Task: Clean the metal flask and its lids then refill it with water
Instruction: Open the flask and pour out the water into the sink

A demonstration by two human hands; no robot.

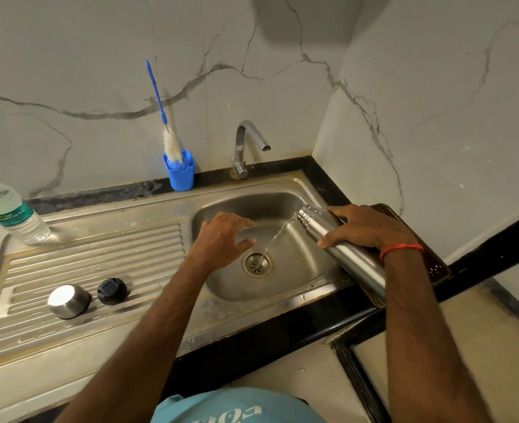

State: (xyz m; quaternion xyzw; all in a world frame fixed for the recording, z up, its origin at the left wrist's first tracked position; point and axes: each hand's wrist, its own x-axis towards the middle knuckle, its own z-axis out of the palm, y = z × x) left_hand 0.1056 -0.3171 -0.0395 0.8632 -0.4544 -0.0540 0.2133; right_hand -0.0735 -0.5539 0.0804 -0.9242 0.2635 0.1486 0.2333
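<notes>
My right hand (365, 228) grips the metal flask (323, 232) around its upper body and holds it tilted, mouth down to the left, over the sink basin (301, 270). A thin stream of water (275, 239) runs from the flask's mouth toward the drain (256, 264). My left hand (224, 236) hovers over the left part of the basin with fingers relaxed and spread, holding nothing. The steel cup lid (69, 300) lies upside down on the ribbed drainboard (99, 254), and the black inner lid (112, 290) sits just right of it.
A blue holder (179, 174) with a long blue-handled bottle brush (171, 145) stands at the back wall. The chrome tap (247, 145) is behind the basin, not running. A plastic water bottle (9, 213) stands at the far left. A dark tray (423, 251) lies under my right wrist.
</notes>
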